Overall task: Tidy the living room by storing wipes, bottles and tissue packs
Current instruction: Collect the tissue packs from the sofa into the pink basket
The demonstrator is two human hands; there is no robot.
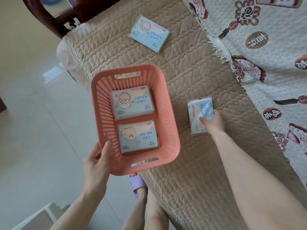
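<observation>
A salmon-pink slatted basket point(167, 117) rests at the edge of a beige quilted sofa seat. Two pale blue tissue packs lie flat inside it, one toward the far end point(132, 102) and one toward the near end point(138, 136). My left hand point(98, 161) grips the basket's near left corner, thumb over the rim. To the right, a third tissue pack point(197, 112) lies on the seat, and my right hand point(211, 122) pinches its near right part. A fourth tissue pack point(149, 34) lies farther back on the seat.
A patterned cream throw point(269, 52) covers the sofa's right side. A dark wooden armrest point(54, 19) rises at the far left. Pale floor tiles point(33, 122) lie on the left. My foot in a lilac slipper point(137, 183) stands below the basket. A white object point(39, 216) sits bottom left.
</observation>
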